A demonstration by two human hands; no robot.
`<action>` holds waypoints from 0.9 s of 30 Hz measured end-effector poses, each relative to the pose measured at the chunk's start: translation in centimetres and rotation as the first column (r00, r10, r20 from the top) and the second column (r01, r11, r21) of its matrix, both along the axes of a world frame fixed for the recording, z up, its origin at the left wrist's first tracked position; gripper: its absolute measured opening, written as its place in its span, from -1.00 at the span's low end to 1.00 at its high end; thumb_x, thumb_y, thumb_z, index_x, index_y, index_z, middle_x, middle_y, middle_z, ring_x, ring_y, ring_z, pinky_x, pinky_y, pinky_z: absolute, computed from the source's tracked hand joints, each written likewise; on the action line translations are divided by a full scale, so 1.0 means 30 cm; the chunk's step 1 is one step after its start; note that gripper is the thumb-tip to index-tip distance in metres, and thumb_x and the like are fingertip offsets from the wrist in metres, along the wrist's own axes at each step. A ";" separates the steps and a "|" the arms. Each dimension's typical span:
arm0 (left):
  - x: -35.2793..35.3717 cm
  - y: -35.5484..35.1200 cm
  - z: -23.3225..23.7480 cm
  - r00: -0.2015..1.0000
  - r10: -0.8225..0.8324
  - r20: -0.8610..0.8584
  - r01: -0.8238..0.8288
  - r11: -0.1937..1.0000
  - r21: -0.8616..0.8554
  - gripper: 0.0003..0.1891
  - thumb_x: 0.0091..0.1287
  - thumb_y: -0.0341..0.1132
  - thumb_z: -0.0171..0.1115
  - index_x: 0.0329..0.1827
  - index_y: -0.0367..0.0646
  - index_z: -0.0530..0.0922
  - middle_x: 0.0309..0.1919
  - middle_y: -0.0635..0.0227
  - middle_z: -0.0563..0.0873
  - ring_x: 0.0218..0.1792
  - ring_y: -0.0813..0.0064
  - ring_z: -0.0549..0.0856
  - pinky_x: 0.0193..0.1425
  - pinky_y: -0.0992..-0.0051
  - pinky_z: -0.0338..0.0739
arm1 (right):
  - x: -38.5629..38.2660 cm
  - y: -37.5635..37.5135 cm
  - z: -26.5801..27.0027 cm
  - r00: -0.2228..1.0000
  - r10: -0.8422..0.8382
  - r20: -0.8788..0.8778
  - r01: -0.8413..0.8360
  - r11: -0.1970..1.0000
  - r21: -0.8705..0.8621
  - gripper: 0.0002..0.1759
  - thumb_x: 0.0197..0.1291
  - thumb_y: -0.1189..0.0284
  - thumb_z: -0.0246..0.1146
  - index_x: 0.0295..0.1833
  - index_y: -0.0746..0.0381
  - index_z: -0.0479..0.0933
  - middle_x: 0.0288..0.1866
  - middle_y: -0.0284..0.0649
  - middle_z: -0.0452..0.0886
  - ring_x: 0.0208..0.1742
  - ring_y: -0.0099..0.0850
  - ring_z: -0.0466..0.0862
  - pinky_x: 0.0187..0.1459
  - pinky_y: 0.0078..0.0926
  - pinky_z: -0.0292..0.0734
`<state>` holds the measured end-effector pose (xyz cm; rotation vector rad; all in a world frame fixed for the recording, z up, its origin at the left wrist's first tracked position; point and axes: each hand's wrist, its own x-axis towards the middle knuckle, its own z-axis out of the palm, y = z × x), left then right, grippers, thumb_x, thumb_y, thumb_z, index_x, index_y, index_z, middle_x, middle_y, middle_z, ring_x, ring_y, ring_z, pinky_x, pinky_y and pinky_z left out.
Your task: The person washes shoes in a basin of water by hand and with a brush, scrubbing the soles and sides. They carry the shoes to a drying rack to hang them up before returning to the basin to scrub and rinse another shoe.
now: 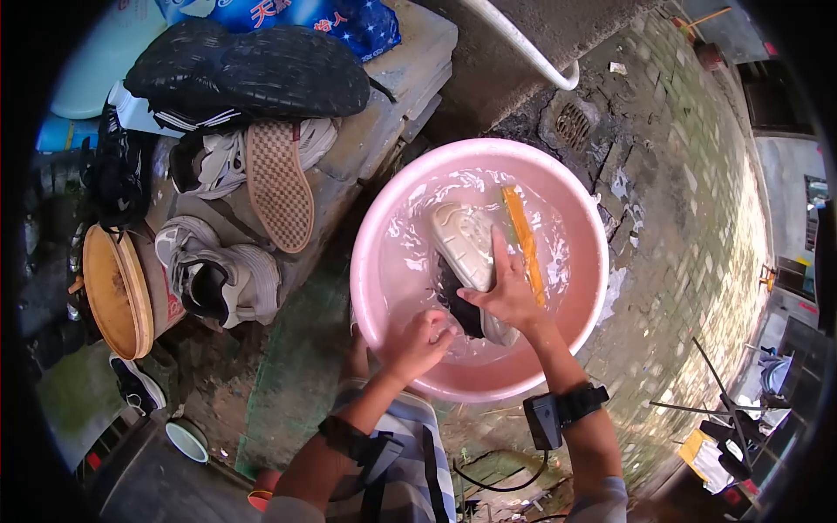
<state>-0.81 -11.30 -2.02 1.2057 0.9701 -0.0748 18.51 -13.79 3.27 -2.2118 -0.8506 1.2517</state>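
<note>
A pale sneaker [462,234] with a dark opening lies tilted in the water of a pink basin [370,261]. My right hand [510,296] grips it along its right side, with the thumb across the dark collar and a finger stretched along the upper. Over the near left part of the water is my left hand [421,344], its fingers curled in beside the heel end, and nothing shows in them. A yellow-orange strip [523,244] slants through the water just right of the sneaker.
On the stone ledge at left are a grey sneaker [253,275], a shoe with a brown patterned sole [279,187] and a black-soled shoe [248,74]. A round wooden lid-like piece [113,292] leans below. A white pipe [532,48] and a drain [573,125] are beyond the basin.
</note>
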 end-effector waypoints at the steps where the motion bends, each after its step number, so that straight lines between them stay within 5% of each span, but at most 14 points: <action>1: 0.003 0.065 0.078 0.995 -0.096 0.016 0.086 0.940 0.329 -0.61 0.13 -0.28 0.25 -0.04 -0.25 0.38 -0.19 0.19 0.53 -0.15 0.28 0.54 -0.03 0.36 0.42 | -0.013 0.008 0.005 0.990 0.086 0.116 -0.075 0.993 -0.090 0.22 -0.21 0.18 0.44 0.44 0.20 -0.24 0.27 0.14 0.20 0.26 0.01 0.29 0.25 -0.18 0.18; 2: 0.013 0.133 0.155 0.982 -0.191 0.000 0.149 0.766 0.625 -0.60 0.09 -0.41 0.26 -0.02 -0.28 0.37 -0.16 0.08 0.50 -0.09 0.15 0.51 0.00 0.30 0.41 | -0.027 0.021 0.010 0.959 0.178 0.222 -0.138 0.973 -0.185 0.25 -0.23 0.19 0.46 0.44 0.23 -0.26 0.29 0.12 0.14 0.26 -0.01 0.29 0.23 -0.18 0.22; 3: 0.031 0.197 0.215 0.959 -0.272 -0.083 0.254 0.691 0.676 -0.47 0.03 -0.43 0.26 0.10 -0.22 0.31 0.06 0.09 0.40 0.07 0.09 0.43 0.10 0.26 0.35 | -0.048 0.035 0.018 0.925 0.252 0.286 -0.167 0.943 -0.288 0.28 -0.26 0.12 0.46 0.44 0.21 -0.27 0.30 0.00 0.13 0.27 -0.10 0.27 0.23 0.00 0.15; 7: 0.157 0.325 0.281 0.864 -0.485 -0.136 0.389 0.472 0.791 -0.31 0.03 -0.32 0.31 0.27 -0.14 0.24 0.26 0.19 0.27 0.27 0.19 0.28 0.32 0.26 0.16 | -0.108 0.016 -0.039 0.853 0.260 0.452 -0.139 0.949 -0.284 0.31 -0.32 0.01 0.45 0.44 0.19 -0.25 0.33 -0.11 0.15 0.33 -0.17 0.18 0.25 0.11 0.01; 9: 0.199 0.338 0.222 0.661 -0.647 -0.380 0.585 0.127 0.801 -0.13 0.02 -0.14 0.33 0.41 0.03 0.07 0.39 0.22 0.04 0.39 0.17 0.06 0.40 0.14 -0.03 | -0.127 -0.036 -0.038 0.841 0.268 0.470 -0.136 0.945 -0.297 0.30 -0.32 0.00 0.44 0.44 0.22 -0.22 0.33 -0.10 0.15 0.34 -0.18 0.18 0.24 0.11 0.00; 13: 0.223 0.300 0.098 0.536 -0.696 -0.477 0.713 0.071 0.697 -0.09 0.02 0.02 0.30 0.43 0.28 -0.02 0.44 0.25 -0.08 0.43 0.15 -0.09 0.42 0.01 -0.21 | -0.146 -0.094 -0.053 0.807 0.299 0.509 -0.106 0.922 -0.373 0.22 -0.29 -0.03 0.42 0.40 0.26 -0.08 0.29 -0.13 0.20 0.31 -0.24 0.21 0.22 0.10 0.03; 16: 0.227 0.282 0.030 0.461 -0.676 -0.575 0.789 0.015 0.615 -0.08 0.00 0.03 0.31 0.43 0.25 -0.01 0.44 0.22 -0.10 0.43 0.12 -0.11 0.40 -0.07 -0.24 | -0.131 -0.084 -0.078 0.824 0.341 0.453 -0.121 0.887 -0.446 0.17 -0.26 0.04 0.41 0.39 0.28 -0.07 0.21 -0.09 0.26 0.25 -0.20 0.26 0.22 0.02 0.08; 19: 0.250 0.253 0.010 0.365 -0.700 -0.614 0.885 0.056 0.462 -0.14 0.02 0.00 0.29 0.41 0.28 0.05 0.44 0.21 -0.11 0.43 0.05 -0.12 0.36 -0.18 -0.29 | -0.132 -0.124 -0.168 0.760 0.365 0.538 -0.140 0.900 -0.413 -0.16 -0.08 0.22 0.26 0.33 0.25 0.11 0.25 -0.14 0.27 0.30 -0.23 0.23 0.24 0.07 0.06; 22: 0.256 0.230 -0.013 0.387 -0.670 -0.633 0.872 0.042 0.488 -0.24 0.08 -0.04 0.23 0.39 0.32 0.11 0.44 0.20 -0.11 0.42 -0.03 -0.13 0.33 -0.24 -0.33 | -0.141 -0.175 -0.254 0.750 0.458 0.477 -0.219 0.853 -0.475 -0.20 -0.07 0.25 0.21 0.32 0.25 0.12 0.29 -0.03 0.19 0.26 -0.10 0.26 0.23 0.02 0.07; 23: 0.204 0.184 -0.112 0.566 -0.520 -0.639 0.716 -0.075 0.695 -0.38 0.19 -0.10 0.08 0.36 0.35 0.16 0.44 0.21 -0.11 0.42 -0.05 -0.16 0.32 -0.26 -0.38 | -0.143 -0.182 -0.263 0.754 0.460 0.468 -0.224 0.851 -0.476 -0.20 -0.07 0.25 0.21 0.32 0.25 0.12 0.29 -0.03 0.19 0.26 -0.10 0.26 0.23 0.02 0.07; 26: 0.183 0.169 -0.137 0.524 -0.503 -0.687 0.727 -0.156 0.668 -0.44 0.27 -0.15 -0.07 0.38 0.35 0.11 0.44 0.21 -0.13 0.43 0.00 -0.15 0.31 -0.28 -0.44 | -0.122 -0.162 -0.228 0.735 0.459 0.499 -0.248 0.867 -0.432 -0.22 -0.08 0.15 0.21 0.26 0.28 0.20 0.30 0.00 0.20 0.27 -0.05 0.24 0.20 -0.03 0.13; 27: 0.214 0.183 -0.103 0.523 -0.502 -0.689 0.729 -0.156 0.666 -0.44 0.27 -0.15 -0.07 0.38 0.35 0.11 0.44 0.21 -0.13 0.43 0.00 -0.15 0.31 -0.28 -0.44 | -0.089 -0.104 -0.161 0.833 0.437 0.340 -0.255 0.848 -0.465 -0.18 -0.07 0.15 0.23 0.29 0.31 0.16 0.31 0.00 0.19 0.31 -0.10 0.19 0.23 -0.04 0.12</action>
